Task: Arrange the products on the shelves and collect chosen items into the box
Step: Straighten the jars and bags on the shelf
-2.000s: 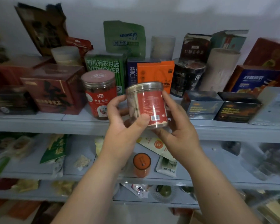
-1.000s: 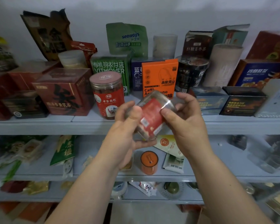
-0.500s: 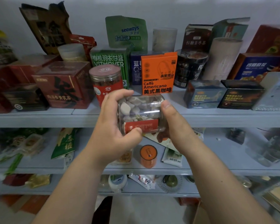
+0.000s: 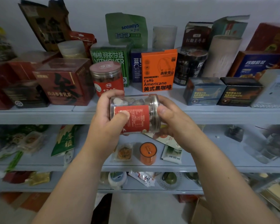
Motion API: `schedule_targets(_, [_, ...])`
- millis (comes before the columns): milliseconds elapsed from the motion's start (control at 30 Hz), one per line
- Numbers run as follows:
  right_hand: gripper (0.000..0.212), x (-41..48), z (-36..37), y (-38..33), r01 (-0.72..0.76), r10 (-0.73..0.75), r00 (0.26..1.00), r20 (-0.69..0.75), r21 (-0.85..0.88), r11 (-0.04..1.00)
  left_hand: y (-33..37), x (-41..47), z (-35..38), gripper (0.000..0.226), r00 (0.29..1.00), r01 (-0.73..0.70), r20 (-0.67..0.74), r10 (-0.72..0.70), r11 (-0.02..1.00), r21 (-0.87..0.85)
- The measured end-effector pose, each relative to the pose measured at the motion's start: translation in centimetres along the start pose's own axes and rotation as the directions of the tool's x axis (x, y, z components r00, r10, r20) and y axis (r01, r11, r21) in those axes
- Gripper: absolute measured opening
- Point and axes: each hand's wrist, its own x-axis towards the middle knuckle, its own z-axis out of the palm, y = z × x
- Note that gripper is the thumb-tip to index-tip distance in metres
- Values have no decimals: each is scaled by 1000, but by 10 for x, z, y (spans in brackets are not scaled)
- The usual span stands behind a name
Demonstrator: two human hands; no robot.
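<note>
The clear cylindrical plastic jar (image 4: 137,116), red-labelled, lies sideways. The left hand (image 4: 107,121) and right hand (image 4: 171,122) curl round its ends, both grips holding it.

grey top shelf (image 4: 39,113) bearing red-lidded jar (image 4: 107,77), orange coffee box (image 4: 158,70), dark red tea box (image 4: 63,81)

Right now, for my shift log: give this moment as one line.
held: clear jar, lying sideways | left hand: grips its left end | right hand: grips its right end | place: before top shelf

both hands (image 4: 107,117) gripping sideways jar (image 4: 134,113), shelves (image 4: 39,115)
</note>
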Motion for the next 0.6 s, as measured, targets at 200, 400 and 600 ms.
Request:
schedule_targets(200, [75,-7,6,-3,299,-300,954,-23,-26,954,-11,1,8,42,971,202,-82,-223,958,-206])
schedule_targets(400, [79,-2,5,-5,389,-361,921,-147,403,829,-13,-6,20,59,898,397,38,-439,769,-501])
schedule_targets(600, [93,0,9,-8,264,-318,948,-34,644,718,-23,-4,15,61,850,466,134,-510,606,-645])
